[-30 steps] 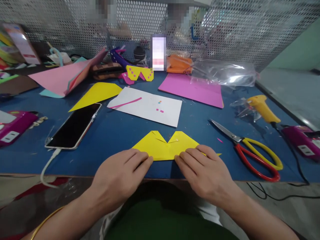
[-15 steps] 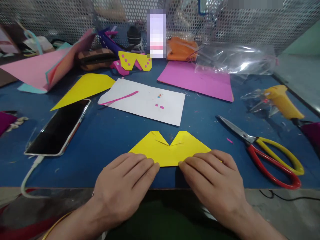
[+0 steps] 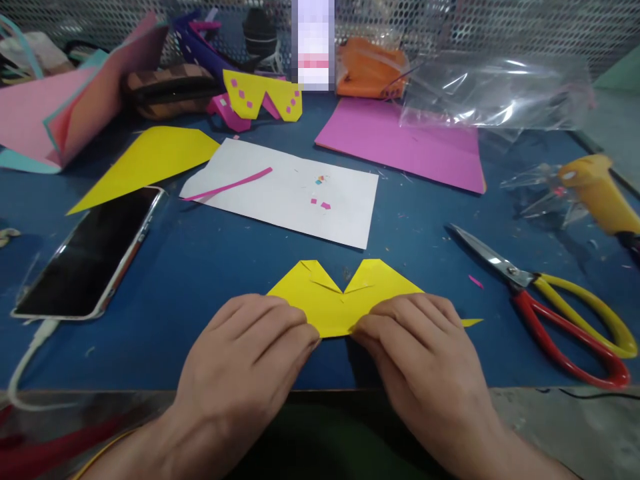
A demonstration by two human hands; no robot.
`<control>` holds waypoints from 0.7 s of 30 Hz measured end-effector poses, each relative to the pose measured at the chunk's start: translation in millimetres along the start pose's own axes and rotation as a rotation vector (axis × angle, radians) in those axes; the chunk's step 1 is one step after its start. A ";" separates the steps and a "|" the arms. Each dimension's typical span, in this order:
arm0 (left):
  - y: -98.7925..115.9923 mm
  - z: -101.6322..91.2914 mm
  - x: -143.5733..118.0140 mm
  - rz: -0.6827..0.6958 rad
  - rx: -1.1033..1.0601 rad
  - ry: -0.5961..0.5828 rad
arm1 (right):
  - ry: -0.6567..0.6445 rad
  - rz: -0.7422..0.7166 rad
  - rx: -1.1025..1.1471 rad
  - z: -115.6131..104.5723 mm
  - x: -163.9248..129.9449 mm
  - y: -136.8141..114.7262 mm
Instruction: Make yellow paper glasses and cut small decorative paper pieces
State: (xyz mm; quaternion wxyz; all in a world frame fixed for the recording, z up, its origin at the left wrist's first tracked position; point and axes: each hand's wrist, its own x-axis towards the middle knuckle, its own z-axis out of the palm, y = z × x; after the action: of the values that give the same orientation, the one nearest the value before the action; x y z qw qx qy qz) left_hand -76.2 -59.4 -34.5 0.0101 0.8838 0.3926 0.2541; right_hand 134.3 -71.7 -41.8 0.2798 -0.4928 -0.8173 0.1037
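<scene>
A folded piece of yellow paper (image 3: 330, 313) lies near the front edge of the blue table, its two upper peaks parted by a V-shaped notch with small creases beside it. My left hand (image 3: 250, 360) is closed on its lower left edge, fingers together and thumb tucked under. On the lower right edge, my right hand (image 3: 420, 353) pinches the same paper. A thin yellow tip pokes out beyond the right hand's fingers. Both palms hide the outer parts of the paper. Scissors (image 3: 520, 273) with red and yellow handles lie to the right.
White paper (image 3: 285, 193) with a pink strip and small scraps lies ahead. A phone (image 3: 95, 253) on a cable and another yellow sheet (image 3: 145, 163) are at left. Behind are a yellow paper mask (image 3: 250, 100), pink sheets (image 3: 400, 140) and a clear plastic bag (image 3: 500, 90). A glue gun (image 3: 590, 190) lies right.
The camera view has come closer and tipped down. My hands have shifted their pinch slightly along the paper's lower edge, and more of its right tip shows.
</scene>
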 end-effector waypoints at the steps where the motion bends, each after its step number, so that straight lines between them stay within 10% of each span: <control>1: -0.1 -0.6 1.9 -0.018 -0.010 -0.020 | -0.007 0.023 0.004 0.2 0.6 -0.8; 21: 6.4 0.5 15.8 -0.148 0.070 -0.088 | -0.112 0.171 -0.050 -1.8 7.6 -6.6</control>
State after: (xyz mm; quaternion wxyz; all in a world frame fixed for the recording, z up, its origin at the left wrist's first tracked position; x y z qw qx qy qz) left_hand -62.7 -52.6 -26.5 0.0152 0.8624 0.4649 0.1997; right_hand 127.7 -68.6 -34.7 0.2114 -0.5612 -0.7890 0.1340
